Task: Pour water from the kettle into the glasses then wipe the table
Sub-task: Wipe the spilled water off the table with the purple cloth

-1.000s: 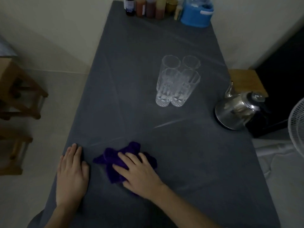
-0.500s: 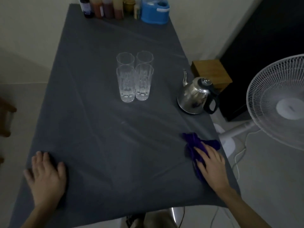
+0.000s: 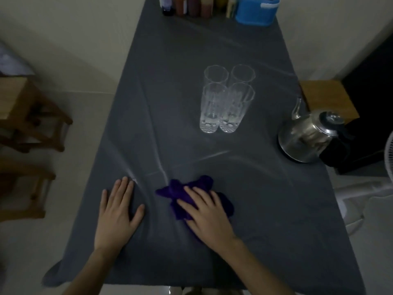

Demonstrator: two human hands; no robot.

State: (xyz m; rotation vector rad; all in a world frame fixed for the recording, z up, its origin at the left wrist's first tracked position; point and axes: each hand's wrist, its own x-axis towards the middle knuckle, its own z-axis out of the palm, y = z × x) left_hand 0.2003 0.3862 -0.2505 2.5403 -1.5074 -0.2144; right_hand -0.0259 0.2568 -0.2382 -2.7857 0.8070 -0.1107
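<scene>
Several tall clear glasses [image 3: 228, 99] stand in a tight cluster at the middle of the table [image 3: 265, 209], which is covered by a dark grey cloth. A steel kettle [image 3: 306, 137] with a black handle sits at the table's right edge. A purple rag [image 3: 180, 191] lies near the front centre. My right hand [image 3: 207, 216] presses flat on the rag and covers its near part. My left hand [image 3: 119, 211] lies flat on the tablecloth just left of the rag, fingers apart, holding nothing.
Bottles [image 3: 187, 6] and a blue container [image 3: 256, 11] line the far end. Wooden stools [image 3: 29, 116] stand to the left of the table. A small wooden stool [image 3: 325, 99] and a white fan [image 3: 390, 158] are at the right.
My right hand has swept the purple rag from the table's right edge back left to the front centre. The tablecloth has wrinkled beside my left hand, which stays flat on it.
</scene>
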